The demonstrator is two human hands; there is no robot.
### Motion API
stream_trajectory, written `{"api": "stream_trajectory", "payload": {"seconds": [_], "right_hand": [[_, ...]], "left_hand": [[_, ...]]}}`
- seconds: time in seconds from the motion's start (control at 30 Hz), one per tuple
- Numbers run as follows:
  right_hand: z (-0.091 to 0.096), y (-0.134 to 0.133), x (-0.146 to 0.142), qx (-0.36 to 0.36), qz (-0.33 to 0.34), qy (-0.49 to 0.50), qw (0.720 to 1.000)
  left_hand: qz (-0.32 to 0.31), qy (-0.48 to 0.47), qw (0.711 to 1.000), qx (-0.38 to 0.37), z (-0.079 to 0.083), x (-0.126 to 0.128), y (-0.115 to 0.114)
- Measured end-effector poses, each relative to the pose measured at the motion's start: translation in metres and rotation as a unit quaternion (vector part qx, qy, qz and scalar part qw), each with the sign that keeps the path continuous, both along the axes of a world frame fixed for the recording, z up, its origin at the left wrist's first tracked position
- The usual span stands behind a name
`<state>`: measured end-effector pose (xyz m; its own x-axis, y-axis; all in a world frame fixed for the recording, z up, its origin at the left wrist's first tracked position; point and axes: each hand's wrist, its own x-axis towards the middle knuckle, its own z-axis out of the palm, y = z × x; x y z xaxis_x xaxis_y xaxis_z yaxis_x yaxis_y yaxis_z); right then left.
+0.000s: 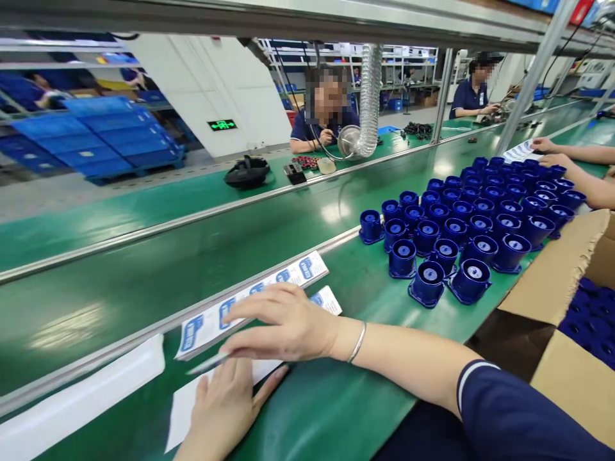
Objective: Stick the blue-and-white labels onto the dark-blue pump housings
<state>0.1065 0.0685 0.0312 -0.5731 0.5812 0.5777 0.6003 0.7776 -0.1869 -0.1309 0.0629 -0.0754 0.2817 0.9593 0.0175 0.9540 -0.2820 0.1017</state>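
My right hand [288, 323], with a bangle on the wrist, reaches across over my left hand. Its thumb and fingers pinch a thin, pale, blurred piece [207, 363] that looks like a label. Under it, my left hand [225, 400] lies on a white label sheet [181, 410], thumb stretched out to the right and fingertips partly hidden. The sheet's far end, with blue print, shows past my right wrist. Just beyond lies a stack of label strips [192, 333] with blue printed logos, partly covered by my right fingers.
Several blue plastic cups [427, 282] with square bases stand on the green bench at right. An open carton [557, 275] holding more is at near right. A co-worker's hands [552, 153] hold a label sheet. White backing paper [96, 400] lies left; a metal rail [144, 333] runs behind.
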Motion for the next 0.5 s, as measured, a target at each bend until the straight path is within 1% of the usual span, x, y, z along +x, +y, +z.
{"api": "stream_trajectory", "payload": {"seconds": [0.1, 0.17, 0.2, 0.27, 0.33, 0.4, 0.5], "right_hand": [[0.029, -0.012, 0.03, 0.022, -0.088, 0.077, 0.993], [0.04, -0.022, 0.058, 0.031, -0.17, 0.111, 0.979], [0.042, -0.028, 0.072, 0.032, -0.219, 0.122, 0.968], [0.041, -0.042, 0.099, 0.025, -0.332, 0.13, 0.934], [0.035, -0.058, 0.121, 0.006, -0.425, 0.11, 0.899], [0.028, -0.074, 0.137, -0.012, -0.491, 0.074, 0.868], [0.018, -0.097, 0.151, -0.029, -0.553, 0.03, 0.832]], "left_hand": [[0.033, -0.002, 0.999, 0.017, 0.003, 0.008, 0.003], [0.046, -0.011, 0.999, 0.011, 0.006, 0.014, 0.004], [0.047, -0.013, 0.999, 0.005, 0.008, 0.016, 0.004], [0.045, -0.014, 0.999, 0.002, 0.013, 0.02, 0.003], [0.036, -0.007, 0.999, 0.009, 0.02, 0.023, 0.0], [0.019, 0.0, 0.999, 0.029, 0.027, 0.025, -0.003], [-0.025, -0.018, 0.997, 0.077, 0.038, 0.034, -0.009]]}}
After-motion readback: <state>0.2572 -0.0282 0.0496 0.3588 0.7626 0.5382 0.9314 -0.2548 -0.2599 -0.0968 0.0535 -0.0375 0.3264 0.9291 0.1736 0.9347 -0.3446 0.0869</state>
